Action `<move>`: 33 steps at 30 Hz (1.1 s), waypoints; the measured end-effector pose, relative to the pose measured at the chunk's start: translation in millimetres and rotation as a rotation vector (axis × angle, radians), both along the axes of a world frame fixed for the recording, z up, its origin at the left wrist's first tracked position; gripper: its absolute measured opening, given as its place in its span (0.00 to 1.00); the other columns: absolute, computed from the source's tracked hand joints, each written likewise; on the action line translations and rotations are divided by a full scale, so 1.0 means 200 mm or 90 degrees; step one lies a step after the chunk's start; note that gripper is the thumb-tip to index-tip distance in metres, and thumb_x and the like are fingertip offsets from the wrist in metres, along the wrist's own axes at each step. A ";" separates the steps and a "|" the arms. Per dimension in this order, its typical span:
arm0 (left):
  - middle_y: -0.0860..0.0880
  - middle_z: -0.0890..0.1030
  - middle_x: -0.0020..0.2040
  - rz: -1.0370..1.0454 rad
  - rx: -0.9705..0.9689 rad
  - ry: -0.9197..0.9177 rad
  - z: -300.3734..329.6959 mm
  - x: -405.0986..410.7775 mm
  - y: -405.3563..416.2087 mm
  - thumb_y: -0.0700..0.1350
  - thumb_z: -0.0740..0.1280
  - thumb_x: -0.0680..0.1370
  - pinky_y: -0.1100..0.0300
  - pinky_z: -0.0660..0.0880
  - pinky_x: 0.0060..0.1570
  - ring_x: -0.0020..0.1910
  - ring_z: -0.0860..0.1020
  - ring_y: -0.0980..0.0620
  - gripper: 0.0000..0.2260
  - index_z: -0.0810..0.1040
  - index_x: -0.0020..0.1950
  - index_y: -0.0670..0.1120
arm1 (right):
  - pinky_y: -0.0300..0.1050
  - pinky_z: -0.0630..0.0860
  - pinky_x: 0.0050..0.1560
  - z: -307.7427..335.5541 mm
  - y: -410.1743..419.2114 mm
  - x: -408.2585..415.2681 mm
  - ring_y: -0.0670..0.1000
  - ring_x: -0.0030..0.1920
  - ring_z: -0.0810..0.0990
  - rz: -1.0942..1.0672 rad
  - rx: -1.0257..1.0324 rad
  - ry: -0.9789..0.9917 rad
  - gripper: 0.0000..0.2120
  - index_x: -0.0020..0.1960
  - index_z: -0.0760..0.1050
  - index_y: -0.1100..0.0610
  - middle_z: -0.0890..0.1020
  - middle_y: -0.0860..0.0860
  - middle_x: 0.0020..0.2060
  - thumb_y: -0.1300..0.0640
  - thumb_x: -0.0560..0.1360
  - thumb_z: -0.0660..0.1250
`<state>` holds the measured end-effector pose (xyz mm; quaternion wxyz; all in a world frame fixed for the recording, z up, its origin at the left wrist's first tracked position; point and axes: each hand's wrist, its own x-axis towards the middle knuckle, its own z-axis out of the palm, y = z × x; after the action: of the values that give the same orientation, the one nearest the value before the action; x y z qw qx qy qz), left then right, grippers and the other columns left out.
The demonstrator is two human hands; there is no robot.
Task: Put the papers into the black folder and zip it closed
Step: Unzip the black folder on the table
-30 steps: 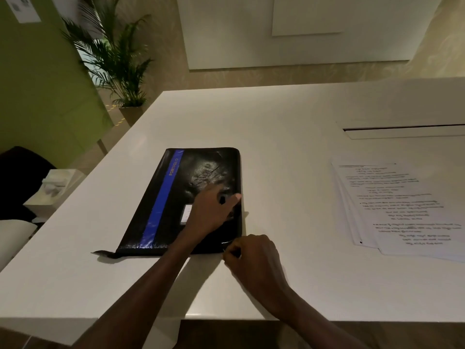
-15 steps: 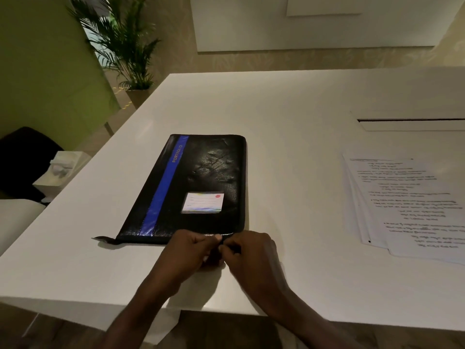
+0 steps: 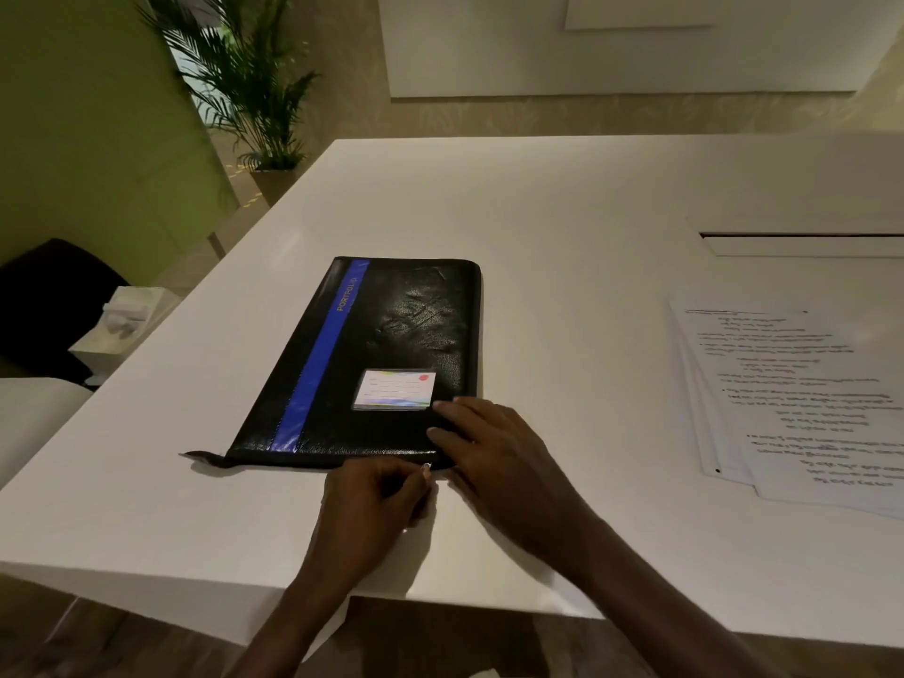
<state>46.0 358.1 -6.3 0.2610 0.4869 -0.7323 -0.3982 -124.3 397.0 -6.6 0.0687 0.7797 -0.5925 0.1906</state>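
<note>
At the black folder's (image 3: 391, 354) near edge, left hand (image 3: 372, 501) pinches the zipper pull while right hand (image 3: 494, 447) presses flat.

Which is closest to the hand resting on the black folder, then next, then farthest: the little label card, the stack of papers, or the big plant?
From the right hand:
1. Label card, just left of its fingertips, on the black folder.
2. Papers, off to the right on the table.
3. Plant, far back left, beyond the table.

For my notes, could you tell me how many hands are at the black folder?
2: the left hand pinches at the black folder's near edge; the right hand rests on its near right corner.
</note>
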 end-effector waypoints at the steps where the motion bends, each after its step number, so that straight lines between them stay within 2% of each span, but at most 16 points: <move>1: 0.54 0.83 0.29 0.009 -0.060 -0.028 -0.01 0.00 0.01 0.43 0.69 0.77 0.66 0.75 0.35 0.29 0.81 0.57 0.11 0.84 0.34 0.47 | 0.49 0.75 0.63 0.00 -0.02 -0.02 0.55 0.63 0.79 0.023 0.024 0.020 0.18 0.61 0.80 0.57 0.81 0.55 0.62 0.55 0.72 0.74; 4: 0.56 0.83 0.29 0.052 -0.140 -0.041 -0.01 -0.01 0.03 0.44 0.72 0.75 0.60 0.78 0.39 0.30 0.80 0.60 0.06 0.85 0.38 0.50 | 0.49 0.74 0.63 0.01 -0.06 -0.07 0.55 0.60 0.81 0.079 0.046 0.061 0.16 0.61 0.81 0.57 0.83 0.54 0.60 0.56 0.74 0.73; 7: 0.54 0.83 0.30 0.106 -0.191 -0.054 -0.02 0.00 0.04 0.43 0.73 0.73 0.54 0.78 0.38 0.30 0.80 0.57 0.05 0.85 0.38 0.48 | 0.46 0.79 0.54 0.02 -0.07 -0.09 0.54 0.51 0.85 0.100 0.016 0.060 0.13 0.54 0.84 0.57 0.86 0.53 0.53 0.58 0.70 0.76; 11: 0.52 0.81 0.27 0.193 -0.245 -0.095 -0.04 0.06 0.04 0.41 0.75 0.72 0.54 0.77 0.34 0.27 0.79 0.52 0.06 0.83 0.35 0.46 | 0.44 0.80 0.43 0.01 -0.09 -0.09 0.53 0.43 0.86 0.100 -0.009 0.057 0.11 0.51 0.84 0.56 0.87 0.52 0.48 0.60 0.68 0.76; 16: 0.51 0.81 0.27 0.252 -0.244 -0.088 -0.06 0.10 0.05 0.40 0.75 0.71 0.52 0.77 0.34 0.27 0.79 0.50 0.05 0.83 0.35 0.45 | 0.43 0.79 0.37 0.01 -0.10 -0.09 0.53 0.40 0.86 0.097 -0.023 0.043 0.10 0.49 0.85 0.55 0.87 0.51 0.47 0.59 0.68 0.76; 22: 0.51 0.81 0.27 0.287 -0.231 -0.100 -0.08 0.11 0.04 0.41 0.74 0.72 0.52 0.77 0.35 0.27 0.79 0.50 0.06 0.83 0.35 0.46 | 0.37 0.73 0.30 0.00 -0.11 -0.10 0.51 0.34 0.85 0.090 -0.040 0.050 0.09 0.46 0.84 0.52 0.87 0.47 0.44 0.58 0.66 0.77; 27: 0.52 0.79 0.25 0.308 -0.237 -0.113 -0.08 0.11 0.04 0.42 0.74 0.72 0.55 0.75 0.33 0.26 0.78 0.52 0.08 0.82 0.33 0.47 | 0.42 0.77 0.31 -0.02 -0.10 -0.11 0.51 0.38 0.85 0.100 -0.037 0.043 0.04 0.45 0.83 0.52 0.87 0.47 0.47 0.53 0.72 0.71; 30: 0.52 0.78 0.24 0.317 -0.228 -0.120 -0.09 0.13 0.03 0.42 0.74 0.71 0.56 0.74 0.32 0.25 0.77 0.52 0.09 0.80 0.32 0.47 | 0.41 0.77 0.31 -0.04 -0.08 -0.09 0.48 0.38 0.86 0.107 -0.050 0.076 0.08 0.46 0.83 0.51 0.86 0.46 0.49 0.49 0.75 0.67; 33: 0.52 0.79 0.25 0.297 -0.235 -0.133 -0.09 0.15 0.02 0.43 0.74 0.72 0.54 0.75 0.32 0.27 0.78 0.51 0.07 0.81 0.33 0.48 | 0.40 0.75 0.30 -0.06 -0.09 -0.04 0.48 0.33 0.84 0.100 -0.075 0.101 0.15 0.54 0.82 0.52 0.86 0.48 0.45 0.44 0.74 0.65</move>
<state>76.0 362.1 -23.3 0.3523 0.6243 -0.6839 -0.1357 -132.6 379.1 -18.6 0.1461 0.8309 -0.5100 0.1679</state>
